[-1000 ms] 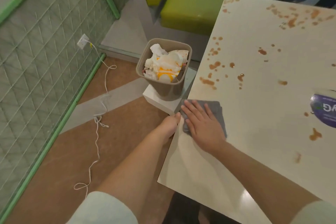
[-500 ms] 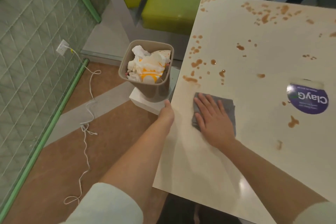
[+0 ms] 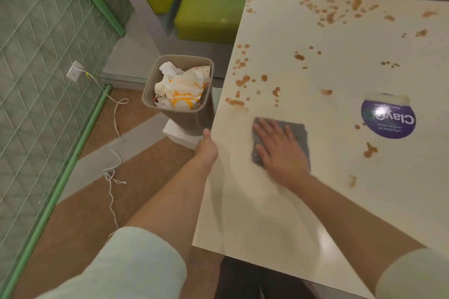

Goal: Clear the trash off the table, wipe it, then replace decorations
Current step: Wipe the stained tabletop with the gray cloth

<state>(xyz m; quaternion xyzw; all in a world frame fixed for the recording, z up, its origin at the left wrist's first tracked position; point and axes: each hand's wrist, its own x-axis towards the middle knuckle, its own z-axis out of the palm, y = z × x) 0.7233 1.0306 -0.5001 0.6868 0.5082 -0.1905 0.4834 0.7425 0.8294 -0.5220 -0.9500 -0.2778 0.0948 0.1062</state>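
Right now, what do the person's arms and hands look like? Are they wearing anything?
Both arms are bare from the elbow down, with short, pale whitish-green sleeves ending above the elbows. The left hand and the right hand are bare too: no gloves, rings, watch or bracelets that I can see. No markings show on the sleeves.

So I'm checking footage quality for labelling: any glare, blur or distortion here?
Head view: ceiling-light glare on the table near edge; right hand and grey cloth slightly motion-blurred; wide-angle lens skews the table edges; spills stay legible.
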